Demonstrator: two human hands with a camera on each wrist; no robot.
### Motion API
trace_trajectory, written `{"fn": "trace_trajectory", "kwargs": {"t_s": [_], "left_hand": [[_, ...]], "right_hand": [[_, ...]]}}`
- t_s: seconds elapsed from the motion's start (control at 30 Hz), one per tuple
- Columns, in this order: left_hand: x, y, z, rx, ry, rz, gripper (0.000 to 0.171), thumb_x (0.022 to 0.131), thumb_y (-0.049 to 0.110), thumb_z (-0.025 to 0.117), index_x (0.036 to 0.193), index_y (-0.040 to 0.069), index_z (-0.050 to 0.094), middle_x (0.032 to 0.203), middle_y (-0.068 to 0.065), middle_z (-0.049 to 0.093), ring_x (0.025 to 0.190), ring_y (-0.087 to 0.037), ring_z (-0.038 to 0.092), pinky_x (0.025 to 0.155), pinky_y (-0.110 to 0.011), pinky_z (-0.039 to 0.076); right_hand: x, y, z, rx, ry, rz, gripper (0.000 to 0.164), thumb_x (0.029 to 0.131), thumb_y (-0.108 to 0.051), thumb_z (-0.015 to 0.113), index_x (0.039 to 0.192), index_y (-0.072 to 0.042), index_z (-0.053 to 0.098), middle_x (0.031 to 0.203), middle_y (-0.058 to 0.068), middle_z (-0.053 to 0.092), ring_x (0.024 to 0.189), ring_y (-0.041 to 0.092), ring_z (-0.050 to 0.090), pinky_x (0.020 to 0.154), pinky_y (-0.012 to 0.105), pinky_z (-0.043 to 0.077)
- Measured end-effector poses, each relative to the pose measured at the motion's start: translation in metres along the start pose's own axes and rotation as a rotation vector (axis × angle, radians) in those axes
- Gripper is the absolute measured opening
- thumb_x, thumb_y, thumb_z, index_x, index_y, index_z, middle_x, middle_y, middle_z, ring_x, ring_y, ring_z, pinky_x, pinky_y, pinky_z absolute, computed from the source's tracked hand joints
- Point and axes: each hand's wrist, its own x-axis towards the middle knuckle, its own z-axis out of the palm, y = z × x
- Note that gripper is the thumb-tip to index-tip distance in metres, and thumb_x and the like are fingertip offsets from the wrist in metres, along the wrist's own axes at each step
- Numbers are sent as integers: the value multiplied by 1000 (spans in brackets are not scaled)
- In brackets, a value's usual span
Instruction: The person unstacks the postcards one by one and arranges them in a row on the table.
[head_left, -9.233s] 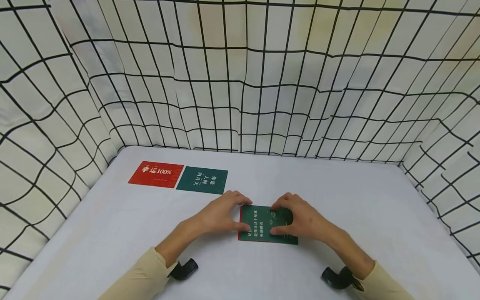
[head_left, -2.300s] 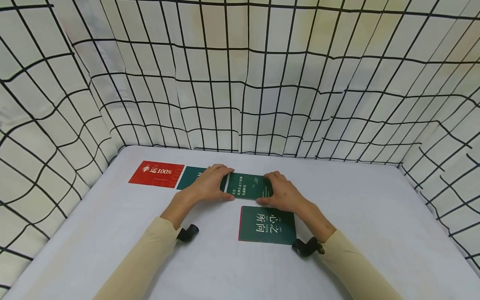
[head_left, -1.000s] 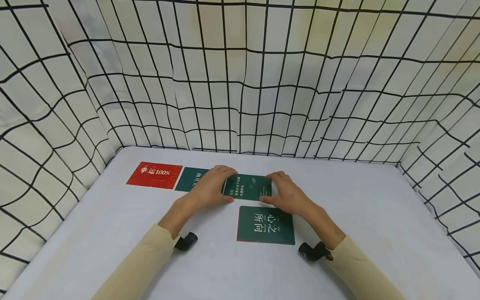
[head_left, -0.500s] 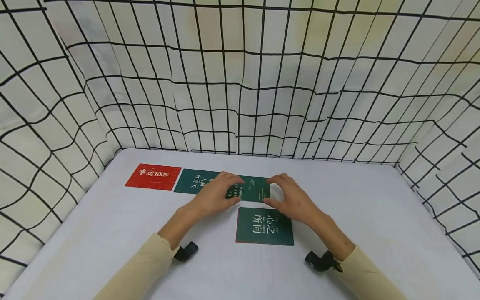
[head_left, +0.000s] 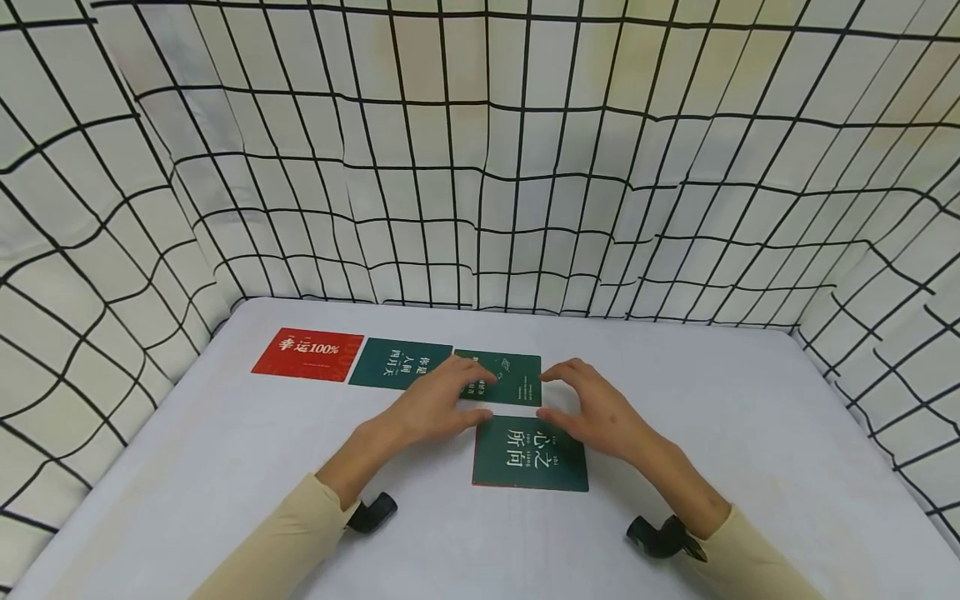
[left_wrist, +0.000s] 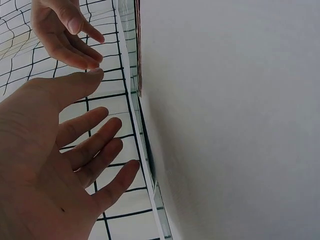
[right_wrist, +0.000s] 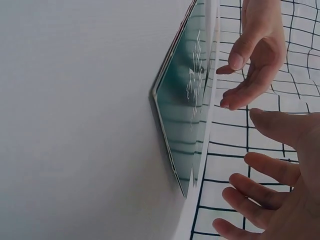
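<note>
A green card (head_left: 521, 383) with white lettering and a small drawing lies flat in the back row, partly covered by my left hand in the head view. My left hand (head_left: 431, 404) hovers over its left part, fingers spread and holding nothing. To the right of that card, my right hand (head_left: 607, 412) is open with thumb and fingers apart. Both thumbs are near the back edge of a stack of cards (head_left: 528, 471), topped by a green one with large white characters. In the right wrist view, the stack (right_wrist: 175, 110) shows layered edges.
Left of the green card in the row lie another green card (head_left: 386, 362) and a red card (head_left: 309, 355) with white lettering. White cloth covers the table (head_left: 712, 400). A black net (head_left: 483, 175) stands before white sheeting along the back and sides.
The green card has gone from the top of the stack to the row's right end, uncovering another green card. Both hands have since let go and drawn back toward the stack.
</note>
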Motion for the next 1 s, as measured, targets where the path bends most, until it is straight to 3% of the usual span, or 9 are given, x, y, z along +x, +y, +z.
{"fn": "trace_trajectory", "kwargs": {"t_s": [0.23,0.5,0.73,1.0], "left_hand": [[-5,4,2,-3,-37,-1,53,92,35,80,140,20,65,143,-3,62,132,-22,57,112,-45,52],[-10,7,3,1,-79,9,57,90,39,82,141,21,65,146,-1,62,143,-23,52,119,-45,47],[-13,9,7,-9,-94,32,55,89,38,83,138,20,66,129,1,67,121,-17,61,108,-41,55],[-16,11,9,1,-129,45,59,87,40,84,139,19,66,137,0,66,137,-22,57,114,-45,51]], "right_hand": [[-7,0,0,-19,-29,-30,51,91,-32,82,135,-13,65,139,6,63,135,29,58,112,53,52],[-14,0,0,-38,-73,-24,53,89,-35,83,134,-15,66,139,6,63,134,29,58,112,53,52],[-18,2,2,-27,-121,-37,53,87,-36,85,132,-15,67,135,4,65,130,27,60,109,51,54],[-24,5,4,-29,-174,-31,58,84,-42,87,131,-15,67,132,3,64,123,23,59,107,49,55]]}}
